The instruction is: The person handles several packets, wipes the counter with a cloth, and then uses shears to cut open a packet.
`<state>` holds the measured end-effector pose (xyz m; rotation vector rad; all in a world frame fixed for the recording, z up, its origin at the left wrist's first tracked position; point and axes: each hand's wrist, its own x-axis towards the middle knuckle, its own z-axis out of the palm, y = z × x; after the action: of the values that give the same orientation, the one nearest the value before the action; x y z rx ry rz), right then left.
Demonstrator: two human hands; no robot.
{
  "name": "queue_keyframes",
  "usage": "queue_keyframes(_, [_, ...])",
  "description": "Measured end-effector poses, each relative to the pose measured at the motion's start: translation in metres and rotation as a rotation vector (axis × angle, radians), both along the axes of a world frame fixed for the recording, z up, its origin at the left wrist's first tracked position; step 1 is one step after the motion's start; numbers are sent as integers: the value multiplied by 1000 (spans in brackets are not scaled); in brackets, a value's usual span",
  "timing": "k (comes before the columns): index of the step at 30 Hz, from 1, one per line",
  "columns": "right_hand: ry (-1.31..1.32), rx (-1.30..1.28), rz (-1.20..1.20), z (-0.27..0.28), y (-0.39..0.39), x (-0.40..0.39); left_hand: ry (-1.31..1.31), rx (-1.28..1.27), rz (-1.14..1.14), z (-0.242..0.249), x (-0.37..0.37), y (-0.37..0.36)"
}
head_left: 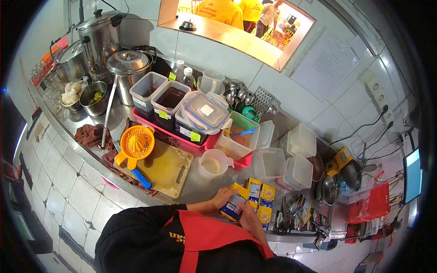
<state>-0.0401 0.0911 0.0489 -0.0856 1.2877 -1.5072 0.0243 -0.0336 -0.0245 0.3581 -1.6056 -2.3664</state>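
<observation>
Both my hands grip one yellow and blue packet (235, 202) close to the counter's front edge. My left hand (221, 198) closes on its left side, and my right hand (248, 217) holds its lower right side. Several similar yellow and blue packets (267, 194) lie on the counter just to the right. A clear plastic measuring jug (212, 164) with some pale contents stands beyond my left hand. What the packet contains cannot be read.
A cutting board (169, 168) carries an orange citrus juicer (137, 142) and a blue-handled knife (141, 178). Plastic tubs with dark liquid (170, 98) stand in a red tray behind. Clear containers (269, 163) and steel pots (129, 63) line the counter. Cables hang at right.
</observation>
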Motion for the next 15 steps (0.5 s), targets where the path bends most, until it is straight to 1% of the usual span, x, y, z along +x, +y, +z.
queue_keyframes(1, [1, -2, -5, -1, 2, -2, -135, 274, -30, 9, 4, -1])
queue_keyframes(2, [109, -10, 63, -2, 5, -4, -272, 550, -59, 16, 8, -1])
queue_keyframes(3, [217, -17, 133, -4, 7, -6, -274, 551, -62, 20, 10, 1])
queue_keyframes(5, [238, -8, 111, -8, 6, -5, -279, 461, -5, 24, 14, 3])
queue_keyframes(6, [262, 0, 92, -10, 5, -6, -280, 460, -7, 20, 14, 4])
queue_keyframes(7, [262, 0, 91, -16, 4, -8, -202, 318, 102, 14, 13, 5])
queue_keyframes(8, [482, 97, 130, -24, 3, -11, -123, 177, 210, 10, 14, 5])
queue_keyframes(9, [702, 195, 170, -21, 0, -8, -123, 178, 211, 11, 17, 3])
queue_keyframes(10, [702, 195, 173, -17, -2, -6, -111, 112, 150, 11, 20, -1])
queue_keyframes(11, [885, 261, 217, -11, -4, -3, -97, 45, 90, 12, 24, -5])
queue_keyframes(12, [1070, 327, 261, -5, -7, 1, -94, 46, 94, 19, 29, -10])
queue_keyframes(13, [1073, 325, 263, -7, -9, 3, -279, -247, 70, 28, 34, -16])
queue_keyframes(14, [1255, 350, 301, -11, -10, 5, -462, -541, 46, 33, 38, -19])
queue_keyframes(15, [1437, 373, 338, -16, -11, 6, -461, -541, 51, 27, 40, -20])
